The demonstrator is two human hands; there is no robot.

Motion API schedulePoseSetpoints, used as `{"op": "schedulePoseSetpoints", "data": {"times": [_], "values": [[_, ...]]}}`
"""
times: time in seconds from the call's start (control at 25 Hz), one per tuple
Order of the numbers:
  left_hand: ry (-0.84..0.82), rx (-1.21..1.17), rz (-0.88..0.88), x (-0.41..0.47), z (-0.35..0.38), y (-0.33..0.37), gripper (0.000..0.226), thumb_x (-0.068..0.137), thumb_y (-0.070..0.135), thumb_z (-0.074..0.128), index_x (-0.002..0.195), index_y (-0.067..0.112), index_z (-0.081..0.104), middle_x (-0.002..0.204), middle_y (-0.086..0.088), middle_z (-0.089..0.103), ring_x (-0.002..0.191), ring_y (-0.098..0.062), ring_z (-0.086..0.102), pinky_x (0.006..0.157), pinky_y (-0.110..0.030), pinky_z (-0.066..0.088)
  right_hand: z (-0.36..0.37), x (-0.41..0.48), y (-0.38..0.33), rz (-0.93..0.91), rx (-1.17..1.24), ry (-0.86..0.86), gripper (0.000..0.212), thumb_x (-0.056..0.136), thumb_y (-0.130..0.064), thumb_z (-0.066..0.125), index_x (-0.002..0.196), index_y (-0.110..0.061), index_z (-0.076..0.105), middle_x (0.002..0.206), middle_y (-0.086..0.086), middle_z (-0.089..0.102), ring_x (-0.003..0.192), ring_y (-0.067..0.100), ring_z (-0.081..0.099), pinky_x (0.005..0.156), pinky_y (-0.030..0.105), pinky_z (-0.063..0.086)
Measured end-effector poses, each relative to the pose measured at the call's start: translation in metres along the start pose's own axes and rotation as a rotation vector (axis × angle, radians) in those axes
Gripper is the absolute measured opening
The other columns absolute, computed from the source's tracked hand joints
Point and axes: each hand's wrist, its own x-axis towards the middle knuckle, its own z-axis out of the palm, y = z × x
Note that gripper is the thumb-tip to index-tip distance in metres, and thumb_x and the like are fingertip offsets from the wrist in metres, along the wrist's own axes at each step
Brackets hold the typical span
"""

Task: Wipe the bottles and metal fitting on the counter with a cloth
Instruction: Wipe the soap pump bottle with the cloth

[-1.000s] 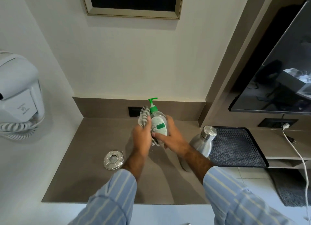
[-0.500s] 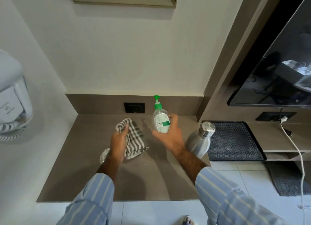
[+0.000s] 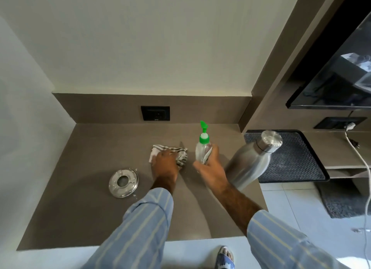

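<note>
1. The left hand (image 3: 164, 164) lies palm down on the cloth (image 3: 180, 155), its fingers (image 3: 160, 155) bent over the fabric and pressing it onto the tabletop (image 3: 80, 198); whether they actually pinch it I cannot tell.
2. The right hand (image 3: 210, 166) has its fingers curled round the lower body of the pump bottle (image 3: 202, 148), gripping it closed; the bottle is upright, leaning slightly, and whether its base touches the tabletop is hidden by the hand.
3. The cloth is striped grey and white, bunched, and sits near the middle of the tabletop just left of the pump bottle.
4. The pump bottle is clear with a green pump head whose nozzle points toward the back wall.
5. The steel bottle (image 3: 253, 160) stands just right of the right hand, at the tabletop's right edge, capped, appearing tilted in this wide view.
6. The metal fitting (image 3: 123, 182), a round shiny disc with a hole in its centre, lies flat on the tabletop to the left of the left wrist, apart from the cloth.
7. A black tray (image 3: 297, 164) sits behind the steel bottle.
8. Both forearms wear blue striped sleeves (image 3: 140, 228).
</note>
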Motion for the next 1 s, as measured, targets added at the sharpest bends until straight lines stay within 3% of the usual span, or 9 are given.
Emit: {"op": "schedulePoseSetpoints", "data": {"times": [0.12, 0.24, 0.36, 0.56, 0.68, 0.8, 0.88, 0.92, 1.0], "values": [[-0.046, -0.022, 0.195, -0.005, 0.031, 0.005, 0.045, 0.096, 0.022, 0.052, 0.14, 0.03, 0.057, 0.152, 0.002, 0.054, 0.143, -0.026, 0.046, 0.122, -0.045, 0.022, 0.002, 0.004, 0.015, -0.004, 0.006, 0.003, 0.061, 0.082, -0.005, 0.069, 0.133, -0.019, 0.038, 0.117, 0.006, 0.061, 0.105, 0.022, 0.06, 0.078, 0.027, 0.044], [0.131, 0.027, 0.486, -0.036, 0.035, -0.015, 0.042, 0.081, 0.016, 0.062, 0.12, 0.025, 0.072, 0.13, -0.005, 0.071, 0.121, -0.029, 0.065, 0.11, -0.046, 0.043, 0.003, 0.006, 0.011, -0.004, 0.003, 0.0, 0.06, 0.081, -0.002, 0.065, 0.132, -0.02, 0.038, 0.114, 0.005, 0.06, 0.1, 0.02, 0.06, 0.074, 0.025, 0.046], [0.17, -0.029, 0.488, -0.088, 0.024, -0.043, 0.042, 0.078, 0.018, 0.052, 0.112, 0.027, 0.075, 0.124, -0.004, 0.072, 0.108, -0.031, 0.066, 0.097, -0.043, 0.051, 0.002, 0.0, -0.002, 0.011, -0.039, -0.013, 0.052, 0.081, -0.003, 0.064, 0.12, -0.027, 0.04, 0.103, -0.001, 0.059, 0.088, 0.013, 0.058, 0.071, 0.027, 0.046], [-0.116, 0.048, 0.502, -0.184, 0.012, -0.053, 0.038, 0.074, 0.028, 0.061, 0.11, 0.035, 0.067, 0.114, 0.011, 0.071, 0.089, -0.024, 0.069, 0.074, -0.037, 0.056, 0.01, -0.008, -0.009, 0.096, -0.033, -0.086, 0.046, 0.075, -0.005, 0.061, 0.115, -0.025, 0.052, 0.091, 0.0, 0.06, 0.086, 0.024, 0.06, 0.074, 0.038, 0.053], [-0.308, 0.075, 0.542, -0.231, -0.001, -0.045, 0.032, 0.079, 0.035, 0.058, 0.109, 0.028, 0.068, 0.109, 0.007, 0.074, 0.094, -0.025, 0.07, 0.081, -0.034, 0.056, 0.015, -0.015, -0.008, 0.176, 0.044, -0.153, 0.047, 0.076, 0.003, 0.064, 0.115, -0.023, 0.058, 0.092, 0.001, 0.061, 0.087, 0.022, 0.059, 0.071, 0.032, 0.05], [-0.491, -0.189, 0.112, -0.238, -0.02, -0.038, 0.03, 0.079, 0.04, 0.05, 0.086, 0.015, 0.065, 0.098, -0.011, 0.074, 0.095, -0.033, 0.068, 0.08, -0.037, 0.053, 0.02, -0.014, -0.003, 0.215, 0.054, -0.192, 0.053, 0.077, 0.008, 0.066, 0.121, -0.018, 0.053, 0.099, 0.004, 0.059, 0.095, 0.025, 0.057, 0.071, 0.032, 0.047], [-0.302, -0.603, -0.2, -0.224, -0.034, -0.047, 0.03, 0.071, 0.043, 0.045, 0.074, 0.018, 0.061, 0.078, -0.018, 0.07, 0.078, -0.034, 0.068, 0.076, -0.045, 0.052, 0.021, -0.01, 0.001, 0.22, 0.029, -0.206, 0.059, 0.077, 0.009, 0.067, 0.128, -0.013, 0.046, 0.105, 0.006, 0.056, 0.098, 0.027, 0.055, 0.074, 0.034, 0.047], [-0.173, -0.821, -0.317, -0.21, -0.043, -0.052, 0.029, 0.074, 0.04, 0.046, 0.08, 0.019, 0.064, 0.08, -0.022, 0.07, 0.079, -0.034, 0.069, 0.079, -0.046, 0.053, 0.021, -0.006, 0.003, 0.223, 0.026, -0.212, 0.058, 0.077, 0.009, 0.067, 0.126, -0.013, 0.047, 0.107, 0.007, 0.056, 0.1, 0.028, 0.055, 0.079, 0.036, 0.048], [-0.164, -1.345, -0.592, -0.174, -0.064, -0.053, 0.032, 0.086, 0.03, 0.047, 0.092, 0.008, 0.069, 0.088, -0.019, 0.074, 0.083, -0.033, 0.072, 0.081, -0.044, 0.056, 0.021, 0.0, 0.011, 0.215, 0.012, -0.21, 0.051, 0.07, 0.006, 0.069, 0.113, -0.019, 0.054, 0.107, 0.007, 0.061, 0.105, 0.034, 0.06, 0.089, 0.044, 0.052]]}}
